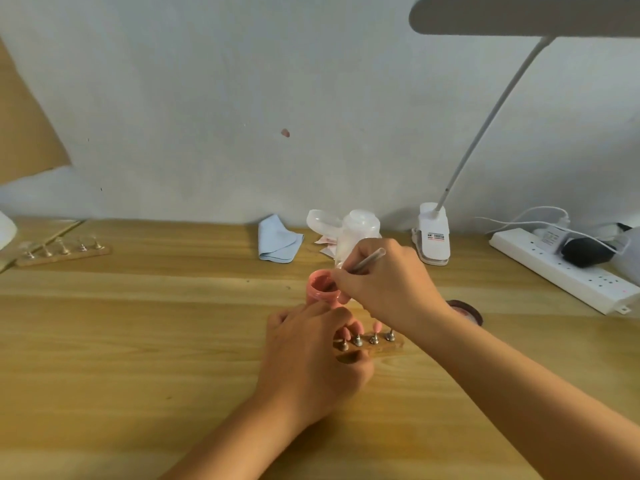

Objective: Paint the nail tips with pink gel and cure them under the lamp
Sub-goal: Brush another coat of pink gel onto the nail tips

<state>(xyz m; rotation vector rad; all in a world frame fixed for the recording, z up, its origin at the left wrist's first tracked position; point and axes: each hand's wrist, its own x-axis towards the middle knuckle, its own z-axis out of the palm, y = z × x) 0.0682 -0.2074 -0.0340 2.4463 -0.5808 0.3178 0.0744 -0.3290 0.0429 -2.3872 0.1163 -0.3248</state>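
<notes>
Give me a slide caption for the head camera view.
Right hand dips a brush into the pink gel pot while the left hand steadies the nail-tip stand.

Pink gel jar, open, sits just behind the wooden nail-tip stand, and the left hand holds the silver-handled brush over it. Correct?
Not quite. In the head view the right hand holds the silver-handled brush over the open pink gel jar; the left hand steadies the wooden nail-tip stand.

Pink gel jar [321, 287], open, at twelve o'clock from the left hand; pink nail tips [479, 328] on silver pegs; silvery brush handle [367, 260]; light-wood grained table [138, 341]; pale blue cloth [277, 242] at eleven o'clock; white lamp [433, 233] and white power strip [561, 268] at two o'clock; blue-grey wall [242, 98]
</notes>
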